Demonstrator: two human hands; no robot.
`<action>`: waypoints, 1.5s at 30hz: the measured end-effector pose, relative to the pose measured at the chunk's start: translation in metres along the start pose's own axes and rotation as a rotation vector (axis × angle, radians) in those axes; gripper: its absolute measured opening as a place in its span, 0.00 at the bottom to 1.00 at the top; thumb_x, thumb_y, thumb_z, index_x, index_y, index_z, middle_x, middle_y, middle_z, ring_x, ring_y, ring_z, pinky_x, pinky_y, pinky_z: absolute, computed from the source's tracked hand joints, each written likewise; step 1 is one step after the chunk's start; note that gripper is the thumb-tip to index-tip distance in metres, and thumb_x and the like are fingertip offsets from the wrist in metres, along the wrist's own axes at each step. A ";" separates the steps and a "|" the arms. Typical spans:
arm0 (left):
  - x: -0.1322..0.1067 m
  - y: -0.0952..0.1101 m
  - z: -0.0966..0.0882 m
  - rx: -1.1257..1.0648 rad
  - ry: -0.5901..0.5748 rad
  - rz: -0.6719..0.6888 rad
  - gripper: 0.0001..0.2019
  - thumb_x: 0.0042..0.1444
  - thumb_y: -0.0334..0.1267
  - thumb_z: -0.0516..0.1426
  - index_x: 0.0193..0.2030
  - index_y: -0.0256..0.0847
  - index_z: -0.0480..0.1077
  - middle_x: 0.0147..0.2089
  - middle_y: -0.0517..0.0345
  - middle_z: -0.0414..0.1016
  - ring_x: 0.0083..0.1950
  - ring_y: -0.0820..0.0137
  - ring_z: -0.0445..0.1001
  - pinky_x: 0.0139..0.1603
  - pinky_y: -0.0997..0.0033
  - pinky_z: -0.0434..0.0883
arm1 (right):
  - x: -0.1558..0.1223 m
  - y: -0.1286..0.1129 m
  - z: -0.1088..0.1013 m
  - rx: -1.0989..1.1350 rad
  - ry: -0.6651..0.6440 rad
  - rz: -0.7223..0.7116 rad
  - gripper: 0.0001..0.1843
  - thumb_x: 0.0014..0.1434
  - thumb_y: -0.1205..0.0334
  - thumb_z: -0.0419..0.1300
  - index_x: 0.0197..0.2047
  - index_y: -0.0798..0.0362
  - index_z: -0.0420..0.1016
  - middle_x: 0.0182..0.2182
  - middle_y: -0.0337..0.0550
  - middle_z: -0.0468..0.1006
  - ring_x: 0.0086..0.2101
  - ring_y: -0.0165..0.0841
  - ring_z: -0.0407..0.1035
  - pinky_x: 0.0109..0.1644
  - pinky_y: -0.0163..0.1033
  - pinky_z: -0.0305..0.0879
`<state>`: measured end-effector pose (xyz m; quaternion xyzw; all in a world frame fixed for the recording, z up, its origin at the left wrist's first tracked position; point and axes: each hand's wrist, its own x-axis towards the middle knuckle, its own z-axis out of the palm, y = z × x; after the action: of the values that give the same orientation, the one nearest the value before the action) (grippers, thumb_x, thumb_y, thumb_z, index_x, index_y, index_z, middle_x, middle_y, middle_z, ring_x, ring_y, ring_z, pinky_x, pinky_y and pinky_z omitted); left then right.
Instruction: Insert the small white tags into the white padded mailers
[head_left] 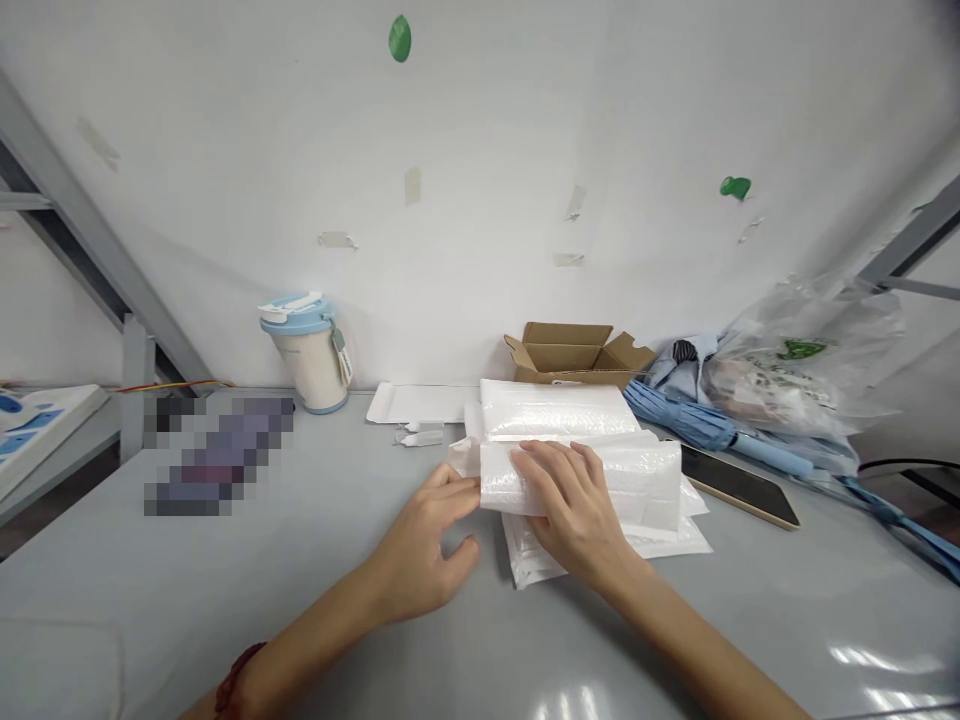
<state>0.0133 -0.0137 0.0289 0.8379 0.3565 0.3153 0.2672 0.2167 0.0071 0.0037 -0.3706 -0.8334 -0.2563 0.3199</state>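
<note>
A white bubble mailer point(645, 475) lies on top of several similar white padded mailers point(540, 572) on the grey table. My right hand point(577, 510) rests across its upper face with the fingers bent over it. The right thumb is partly hidden at the mailer's near edge, and the hand grips there. At the left edge of the same mailer is my left hand point(427, 545), fingertips touching it and thumb held apart. Behind, a rolled or folded white bubble sheet point(555, 408) lies on the stack.
An open cardboard box point(570, 355) stands behind the stack. To the right are a phone point(739, 485), a blue folded umbrella point(690, 425) and a clear plastic bag point(810, 350). A lidded cup point(311, 360), a flat white box point(412, 403) and a blurred-out item point(225, 455) sit leftward.
</note>
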 end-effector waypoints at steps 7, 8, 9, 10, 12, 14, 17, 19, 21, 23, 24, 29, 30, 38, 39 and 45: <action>-0.002 -0.009 0.004 -0.045 0.214 0.001 0.11 0.56 0.30 0.51 0.38 0.42 0.74 0.32 0.56 0.75 0.38 0.66 0.67 0.39 0.67 0.68 | -0.001 0.001 -0.003 0.027 -0.030 -0.009 0.31 0.47 0.79 0.49 0.56 0.59 0.63 0.48 0.54 0.72 0.48 0.41 0.65 0.54 0.52 0.55; -0.002 -0.013 0.002 -0.033 0.299 -0.043 0.10 0.57 0.32 0.51 0.38 0.42 0.74 0.32 0.55 0.75 0.37 0.67 0.68 0.38 0.67 0.68 | -0.001 0.001 -0.003 0.030 -0.033 -0.003 0.31 0.47 0.78 0.49 0.56 0.58 0.62 0.48 0.54 0.72 0.48 0.41 0.65 0.54 0.52 0.55; -0.001 -0.017 0.000 -0.018 0.381 -0.104 0.09 0.57 0.34 0.52 0.38 0.43 0.74 0.33 0.55 0.75 0.36 0.67 0.68 0.37 0.68 0.68 | -0.002 0.002 -0.003 0.031 -0.034 0.004 0.32 0.47 0.78 0.49 0.57 0.58 0.62 0.48 0.54 0.72 0.49 0.41 0.65 0.54 0.52 0.55; -0.001 -0.021 -0.003 -0.011 0.449 -0.181 0.07 0.56 0.36 0.54 0.38 0.43 0.74 0.34 0.56 0.75 0.34 0.68 0.67 0.35 0.69 0.67 | -0.001 0.002 -0.003 0.033 -0.035 0.010 0.32 0.47 0.78 0.50 0.57 0.57 0.61 0.49 0.54 0.71 0.49 0.41 0.65 0.54 0.53 0.55; 0.002 -0.026 -0.008 -0.058 0.506 -0.347 0.10 0.54 0.41 0.57 0.43 0.44 0.72 0.39 0.56 0.74 0.33 0.70 0.67 0.32 0.71 0.67 | -0.001 0.003 -0.003 0.035 -0.031 0.017 0.33 0.47 0.77 0.50 0.58 0.57 0.61 0.49 0.54 0.72 0.49 0.42 0.65 0.54 0.53 0.56; 0.004 -0.029 -0.011 -0.220 0.428 -0.450 0.16 0.52 0.45 0.59 0.47 0.43 0.69 0.42 0.55 0.73 0.35 0.70 0.68 0.31 0.72 0.67 | 0.000 0.003 -0.004 0.036 -0.021 0.003 0.32 0.48 0.77 0.50 0.58 0.57 0.61 0.50 0.55 0.72 0.51 0.42 0.65 0.55 0.54 0.55; 0.007 -0.027 -0.011 -0.468 0.205 -0.514 0.13 0.53 0.49 0.57 0.36 0.40 0.71 0.31 0.59 0.71 0.31 0.71 0.67 0.28 0.74 0.63 | 0.002 -0.002 -0.006 -0.011 0.035 -0.006 0.28 0.50 0.76 0.51 0.56 0.57 0.63 0.52 0.57 0.71 0.54 0.44 0.63 0.58 0.56 0.51; 0.008 -0.024 -0.009 -0.539 0.155 -0.556 0.16 0.53 0.49 0.56 0.26 0.38 0.68 0.22 0.63 0.64 0.25 0.75 0.61 0.25 0.75 0.59 | 0.003 -0.007 -0.008 -0.081 0.112 0.008 0.26 0.52 0.77 0.50 0.54 0.56 0.65 0.53 0.57 0.71 0.57 0.45 0.61 0.59 0.58 0.47; 0.008 -0.021 -0.007 -0.578 0.171 -0.587 0.17 0.53 0.49 0.56 0.22 0.38 0.64 0.19 0.65 0.59 0.23 0.76 0.57 0.24 0.75 0.56 | 0.004 -0.012 -0.008 -0.135 0.168 0.009 0.23 0.54 0.77 0.50 0.53 0.54 0.67 0.52 0.56 0.72 0.57 0.44 0.61 0.59 0.59 0.46; 0.007 -0.019 -0.005 -0.608 0.173 -0.592 0.18 0.54 0.49 0.56 0.21 0.38 0.63 0.19 0.65 0.58 0.22 0.76 0.56 0.24 0.75 0.55 | 0.004 -0.015 -0.007 -0.152 0.182 -0.014 0.21 0.56 0.76 0.51 0.51 0.52 0.69 0.50 0.52 0.74 0.57 0.42 0.62 0.60 0.58 0.44; 0.007 -0.018 -0.005 -0.613 0.182 -0.591 0.18 0.54 0.50 0.55 0.21 0.38 0.63 0.19 0.66 0.57 0.22 0.77 0.55 0.24 0.75 0.54 | 0.003 -0.016 -0.007 -0.149 0.175 -0.027 0.19 0.57 0.76 0.52 0.50 0.52 0.70 0.48 0.50 0.75 0.56 0.41 0.62 0.61 0.58 0.43; 0.005 -0.017 -0.004 -0.550 0.270 -0.532 0.21 0.57 0.51 0.53 0.21 0.40 0.57 0.20 0.65 0.55 0.24 0.76 0.56 0.25 0.75 0.56 | -0.001 -0.015 -0.001 -0.124 0.092 -0.033 0.19 0.57 0.76 0.52 0.49 0.51 0.70 0.45 0.46 0.76 0.54 0.38 0.64 0.62 0.58 0.40; 0.004 -0.017 -0.004 -0.532 0.277 -0.513 0.21 0.58 0.51 0.52 0.21 0.40 0.57 0.21 0.65 0.56 0.25 0.75 0.57 0.26 0.74 0.58 | -0.001 -0.015 -0.001 -0.125 0.084 -0.027 0.20 0.56 0.76 0.52 0.49 0.51 0.70 0.45 0.46 0.76 0.53 0.38 0.65 0.62 0.59 0.40; 0.000 -0.011 0.000 -0.318 0.383 -0.373 0.20 0.63 0.49 0.45 0.26 0.40 0.64 0.25 0.60 0.64 0.28 0.71 0.63 0.30 0.73 0.63 | 0.003 -0.014 -0.004 -0.146 0.109 -0.036 0.19 0.55 0.76 0.53 0.49 0.52 0.71 0.43 0.46 0.77 0.48 0.38 0.67 0.60 0.59 0.44; -0.001 -0.011 0.002 -0.297 0.392 -0.345 0.19 0.63 0.47 0.44 0.30 0.40 0.68 0.28 0.59 0.67 0.29 0.71 0.64 0.31 0.72 0.65 | 0.003 -0.014 -0.004 -0.149 0.108 -0.034 0.19 0.56 0.76 0.53 0.49 0.52 0.71 0.44 0.45 0.77 0.48 0.39 0.67 0.60 0.59 0.44; -0.006 -0.018 0.015 0.137 0.446 0.015 0.20 0.59 0.33 0.52 0.59 0.45 0.62 0.53 0.49 0.67 0.50 0.62 0.68 0.43 0.66 0.71 | 0.005 -0.014 -0.010 -0.144 0.108 -0.065 0.15 0.60 0.72 0.54 0.48 0.51 0.72 0.48 0.39 0.77 0.48 0.36 0.67 0.62 0.57 0.41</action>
<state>0.0130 -0.0105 0.0052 0.7664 0.4211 0.4696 0.1220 0.2067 -0.0050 0.0114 -0.3509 -0.8060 -0.3454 0.3286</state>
